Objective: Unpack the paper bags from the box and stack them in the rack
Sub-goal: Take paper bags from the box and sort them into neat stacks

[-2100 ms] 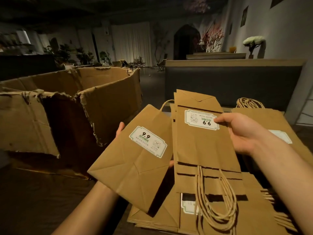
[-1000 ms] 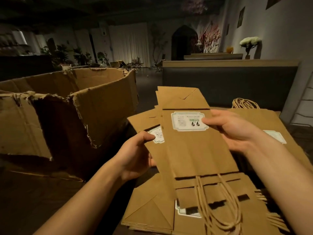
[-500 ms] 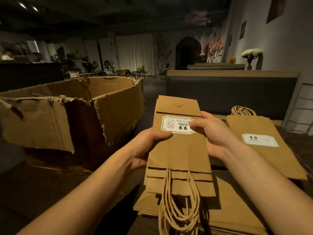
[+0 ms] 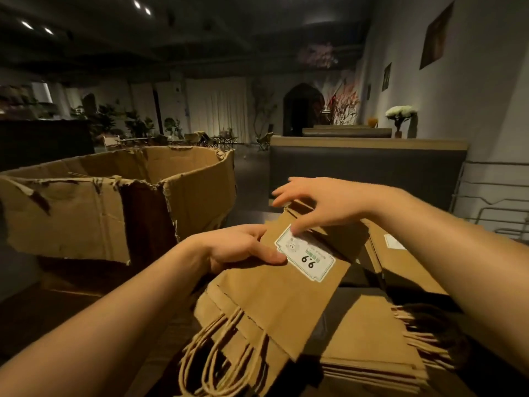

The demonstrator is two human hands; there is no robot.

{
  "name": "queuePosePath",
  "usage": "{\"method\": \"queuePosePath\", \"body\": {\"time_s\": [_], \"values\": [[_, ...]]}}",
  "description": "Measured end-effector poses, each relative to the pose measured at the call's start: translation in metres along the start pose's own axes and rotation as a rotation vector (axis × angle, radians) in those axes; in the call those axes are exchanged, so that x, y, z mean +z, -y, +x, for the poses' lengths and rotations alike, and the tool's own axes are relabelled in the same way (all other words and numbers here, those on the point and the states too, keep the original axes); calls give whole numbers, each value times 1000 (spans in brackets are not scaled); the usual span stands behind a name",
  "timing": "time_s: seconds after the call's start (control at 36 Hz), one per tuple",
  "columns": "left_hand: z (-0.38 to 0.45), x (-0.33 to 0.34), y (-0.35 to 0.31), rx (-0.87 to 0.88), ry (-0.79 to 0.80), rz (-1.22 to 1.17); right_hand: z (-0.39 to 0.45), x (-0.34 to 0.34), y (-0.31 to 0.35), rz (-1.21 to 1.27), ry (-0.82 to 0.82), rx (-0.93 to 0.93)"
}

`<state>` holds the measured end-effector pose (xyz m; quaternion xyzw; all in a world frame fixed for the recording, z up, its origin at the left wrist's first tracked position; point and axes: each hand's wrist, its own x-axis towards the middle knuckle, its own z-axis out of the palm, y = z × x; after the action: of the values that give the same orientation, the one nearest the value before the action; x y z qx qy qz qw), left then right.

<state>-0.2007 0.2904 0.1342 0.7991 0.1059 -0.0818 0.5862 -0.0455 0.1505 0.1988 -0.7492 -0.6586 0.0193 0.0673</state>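
The left hand [image 4: 237,247] now holds the bundle of paper bags [image 4: 274,293] alone, thumb pressed on top beside the white 9.9 label [image 4: 305,257]. The bundle has tilted to the right since 0.5 s ago. The right hand [image 4: 323,204] has let go, its fingers spread, touching the upper edge. The torn box [image 4: 114,202] stands at the left, a flat stack [image 4: 369,339] below.
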Motion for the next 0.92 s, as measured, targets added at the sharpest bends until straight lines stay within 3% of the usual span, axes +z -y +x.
{"method": "queuePosePath", "body": {"time_s": [0.11, 0.22, 0.31, 0.36, 0.42, 0.44, 0.5, 0.61, 0.69, 0.83, 0.92], "values": [[4, -1, -4, 7, -13, 92, 17, -5, 29, -137, 290, -47], [0, -11, -10, 15, -33, 126, 22, -17, 34, -198, 365, -27], [-16, -15, -18, 140, -19, -12, 13, -30, 18, -103, 246, -26], [-19, -36, -4, 278, -23, -442, 3, -36, 0, 60, 122, 0], [-23, -44, 8, 405, -64, -597, -6, -35, -20, 277, -17, 61], [-27, -47, 11, 454, 2, -702, -10, -30, -29, 394, -93, 95], [-15, -46, 13, 427, 10, -837, -13, -15, -42, 577, -259, 164], [10, -18, 0, 549, -362, -607, -6, 31, -47, 821, -558, 312], [43, 3, -2, 523, -529, -403, 2, 63, -45, 929, -660, 368], [83, 14, 1, 471, -638, -341, 7, 87, -48, 1033, -675, 443], [98, 8, 6, 433, -628, -331, 10, 91, -58, 1123, -625, 475]]}}
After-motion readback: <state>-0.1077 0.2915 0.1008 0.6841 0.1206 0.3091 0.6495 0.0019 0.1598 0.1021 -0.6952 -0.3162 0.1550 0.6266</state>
